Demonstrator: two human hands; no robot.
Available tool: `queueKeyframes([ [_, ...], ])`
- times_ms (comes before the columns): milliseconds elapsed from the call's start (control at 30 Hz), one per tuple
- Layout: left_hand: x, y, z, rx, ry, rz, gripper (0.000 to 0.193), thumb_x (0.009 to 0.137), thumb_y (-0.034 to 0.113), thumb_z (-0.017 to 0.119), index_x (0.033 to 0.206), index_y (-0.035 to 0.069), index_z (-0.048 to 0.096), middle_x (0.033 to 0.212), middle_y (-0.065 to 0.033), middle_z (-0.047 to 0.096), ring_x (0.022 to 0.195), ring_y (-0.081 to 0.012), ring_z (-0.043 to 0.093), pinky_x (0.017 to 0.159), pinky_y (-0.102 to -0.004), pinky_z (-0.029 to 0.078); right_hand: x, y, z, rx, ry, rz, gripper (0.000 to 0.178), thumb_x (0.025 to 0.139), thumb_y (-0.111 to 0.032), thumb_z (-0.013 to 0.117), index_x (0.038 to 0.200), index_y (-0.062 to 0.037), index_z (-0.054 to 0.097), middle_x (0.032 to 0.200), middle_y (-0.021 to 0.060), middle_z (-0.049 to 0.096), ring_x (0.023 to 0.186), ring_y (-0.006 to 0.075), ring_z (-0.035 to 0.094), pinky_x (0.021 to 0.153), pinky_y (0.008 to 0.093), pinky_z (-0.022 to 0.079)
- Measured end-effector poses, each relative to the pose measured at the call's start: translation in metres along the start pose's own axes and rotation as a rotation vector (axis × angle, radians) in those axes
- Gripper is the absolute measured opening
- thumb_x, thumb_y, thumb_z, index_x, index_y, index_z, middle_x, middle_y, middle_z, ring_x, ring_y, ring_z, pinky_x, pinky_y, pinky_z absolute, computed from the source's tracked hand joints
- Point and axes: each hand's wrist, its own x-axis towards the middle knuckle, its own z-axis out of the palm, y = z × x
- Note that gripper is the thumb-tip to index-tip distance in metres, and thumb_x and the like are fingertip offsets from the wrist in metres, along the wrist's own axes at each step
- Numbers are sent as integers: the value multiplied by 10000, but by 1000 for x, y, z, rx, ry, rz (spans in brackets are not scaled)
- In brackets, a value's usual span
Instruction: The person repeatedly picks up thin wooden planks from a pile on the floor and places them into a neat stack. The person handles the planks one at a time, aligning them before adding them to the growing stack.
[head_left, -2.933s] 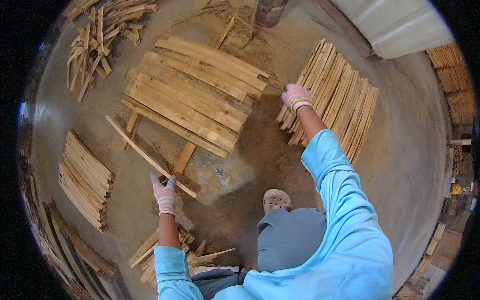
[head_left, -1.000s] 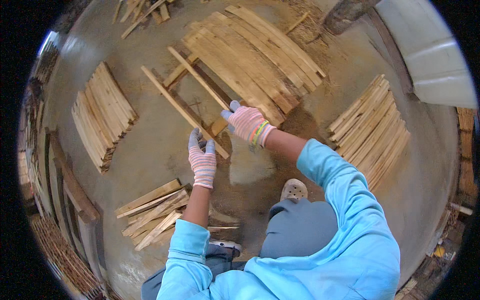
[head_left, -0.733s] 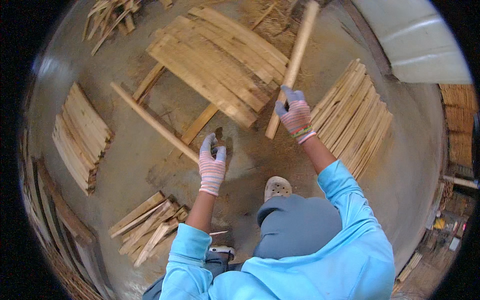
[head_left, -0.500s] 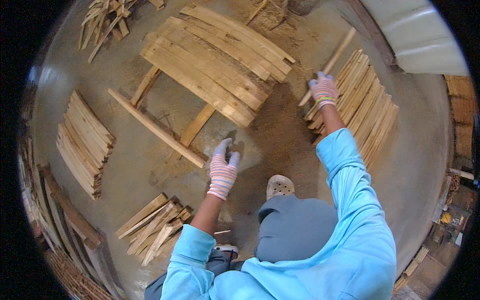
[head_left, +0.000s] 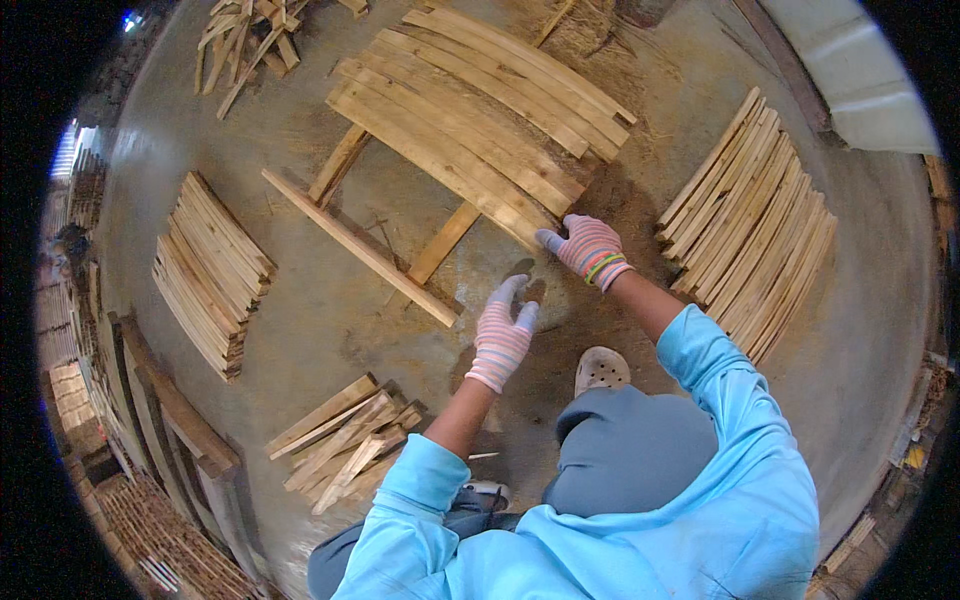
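Both hands wear striped pink-and-grey gloves. My left hand (head_left: 505, 333) is held over the floor with thumb and fingers apart and nothing in it. My right hand (head_left: 588, 250) is beside the near right corner of a platform of wooden planks (head_left: 470, 120), its thumb and fingers apart; whether the fingertips touch the wood I cannot tell. Two wooden crosspieces (head_left: 445, 243) stick out from under the planks toward me. Across their near ends lies a single narrow wooden strip (head_left: 350, 240), left of my left hand.
A neat stack of strips (head_left: 755, 220) lies at the right and another stack (head_left: 210, 275) at the left. Loose offcuts (head_left: 345, 435) are piled near my left forearm, with more scrap wood (head_left: 250, 40) at the far left. A thick beam (head_left: 180, 400) lies along the left side.
My right hand has let go of a strip at the right stack and moved left to the platform's corner. That strip now lies along the stack's edge. The whole view has shifted somewhat.
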Motion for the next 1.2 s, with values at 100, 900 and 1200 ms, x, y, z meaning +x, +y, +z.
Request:
queueKeyframes([
  [100, -5, 0, -2, 51, -16, 8, 409, 895, 80, 678, 1295, 44, 603, 1110, -81, 661, 989, -157, 613, 913, -307, 500, -6, -8, 9, 21, 108, -15, 607, 862, -603, 631, 1109, -51, 680, 1111, 204, 695, 1043, 384, 666, 880, 488, 529],
  [900, 13, 114, -150, 1263, -83, 800, 733, 722, 147, 756, 1406, 261, 518, 1358, -137, 536, 1342, -340, 454, 1159, -584, 260, -91, -54, 0, 810, -514, -628, 265, 860, -277, 786, 854, -27, 698, 736, -7, 604, 741, 76, 522, 666, 317, 441],
  [1200, -95, -14, -297, 1331, -351, -33, 505, 761, 266, 781, 1210, 187, 565, 1038, -119, 667, 1016, -335, 633, 856, -481, 505, 23, 1, -26, 34, 533, -167, 537, 888, -434, 682, 1292, -91, 599, 1243, 183, 645, 1125, 367, 630, 933, 479, 518],
])
